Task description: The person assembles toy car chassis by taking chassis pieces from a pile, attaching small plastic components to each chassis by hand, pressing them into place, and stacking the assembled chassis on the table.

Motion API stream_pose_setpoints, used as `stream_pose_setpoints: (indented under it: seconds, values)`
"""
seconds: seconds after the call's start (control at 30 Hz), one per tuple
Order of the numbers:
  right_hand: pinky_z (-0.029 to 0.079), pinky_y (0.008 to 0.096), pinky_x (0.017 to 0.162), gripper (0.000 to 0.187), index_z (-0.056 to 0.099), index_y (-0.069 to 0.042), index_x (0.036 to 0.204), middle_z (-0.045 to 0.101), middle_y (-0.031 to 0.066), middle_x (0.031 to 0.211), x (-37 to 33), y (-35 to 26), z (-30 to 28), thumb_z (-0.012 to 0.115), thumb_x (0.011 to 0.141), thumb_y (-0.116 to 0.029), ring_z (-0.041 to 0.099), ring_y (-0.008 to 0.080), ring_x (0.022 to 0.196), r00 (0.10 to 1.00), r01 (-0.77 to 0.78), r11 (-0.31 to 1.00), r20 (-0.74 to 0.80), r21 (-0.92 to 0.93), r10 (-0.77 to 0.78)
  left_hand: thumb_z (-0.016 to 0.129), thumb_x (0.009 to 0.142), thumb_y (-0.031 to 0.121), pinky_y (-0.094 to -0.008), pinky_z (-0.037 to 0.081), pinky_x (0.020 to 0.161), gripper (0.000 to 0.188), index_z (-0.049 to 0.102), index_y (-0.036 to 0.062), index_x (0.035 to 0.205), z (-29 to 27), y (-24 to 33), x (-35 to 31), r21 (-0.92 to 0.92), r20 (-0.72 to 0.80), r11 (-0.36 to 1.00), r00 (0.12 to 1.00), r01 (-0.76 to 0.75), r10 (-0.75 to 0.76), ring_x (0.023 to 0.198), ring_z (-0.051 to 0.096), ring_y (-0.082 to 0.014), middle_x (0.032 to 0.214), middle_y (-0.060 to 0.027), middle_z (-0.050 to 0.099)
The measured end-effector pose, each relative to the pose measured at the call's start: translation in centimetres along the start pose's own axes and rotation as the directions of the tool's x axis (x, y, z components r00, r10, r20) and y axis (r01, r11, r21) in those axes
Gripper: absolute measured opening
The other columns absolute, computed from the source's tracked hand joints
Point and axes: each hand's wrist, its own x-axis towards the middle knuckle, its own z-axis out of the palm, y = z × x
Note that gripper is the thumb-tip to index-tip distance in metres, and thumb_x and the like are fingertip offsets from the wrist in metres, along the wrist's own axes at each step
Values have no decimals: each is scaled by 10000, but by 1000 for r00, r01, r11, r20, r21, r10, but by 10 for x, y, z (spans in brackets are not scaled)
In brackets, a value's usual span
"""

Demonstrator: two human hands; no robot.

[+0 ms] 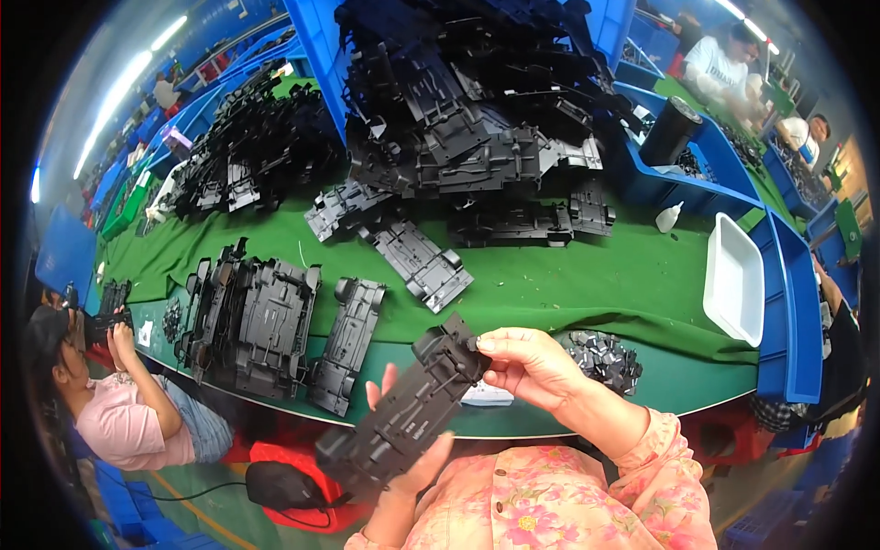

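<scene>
Head view: I see my left hand (408, 458) under a black car base (403, 417), holding it over the table edge. My right hand (527, 367) pinches its top end. The white tray (733, 280) looks bare. The blue bin (316, 37) is full of black parts (477, 101).

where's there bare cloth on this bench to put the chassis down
Bare green cloth lies between the loose chassis, white tray and clip pile. The back heap and left stacks are crowded.
</scene>
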Motion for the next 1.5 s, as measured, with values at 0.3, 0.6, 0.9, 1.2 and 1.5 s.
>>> stream_pose_setpoints:
  seconds: [0.3, 0.6, 0.9, 1.2, 1.5]
  values:
    - [524, 308, 728, 123, 612, -27, 953, 627, 79, 991, -26, 37, 14, 643, 839, -59, 607, 168, 878, 984, -163, 976, -55, 147, 172, 310, 874, 676, -506, 282, 1054, 792, 125, 177, 1462, 4, 29, 26, -876, -446, 375, 804, -302, -393, 1225, 410, -334, 1211, -124, 498]
    - [425, 293, 510, 261, 661, -16, 869, 546, 39, 750, -38, 3, 6, 672, 609, -17, 546, 182, 653, 283, 693, -546, 874, -471, -395, 231, 753, 834, -538, 456, 855, 956, 211, 160, 1432, -8, 14, 15, -960, -107, -208, 932, -188, -346, 964, 568, -391, 1088, -240, 568]
    - [369, 262, 494, 259, 660, -4, 863, 550, 26, 799, -33, 10, 5, 669, 608, -46, 533, 156, 682, 185, 662, -696, 961, -277, -207, 219, 728, 858, -483, 468, 844, 989, 203, 173, 1442, -7, 22, 19, -962, -38, -243, 938, -128, -345, 957, 571, -348, 1080, -209, 557]
    - [369, 255, 494, 229, 656, 3, 848, 532, 32, 801, -31, 11, 2, 674, 624, -44, 530, 149, 697, 208, 666, -710, 971, -230, -119, 211, 722, 863, -445, 472, 834, 1006, 237, 141, 1422, -5, 26, 18, -984, -14, -164, 940, -74, -340, 944, 579, -329, 1055, -216, 565]
    - [386, 250, 508, 222, 653, -4, 850, 520, 27, 812, -33, 8, 2, 666, 638, -67, 535, 145, 711, 208, 697, -694, 977, -178, -42, 221, 726, 858, -418, 484, 811, 1037, 242, 79, 1410, -6, 26, 16, -998, 10, -62, 939, -12, -343, 927, 591, -314, 1029, -210, 579]
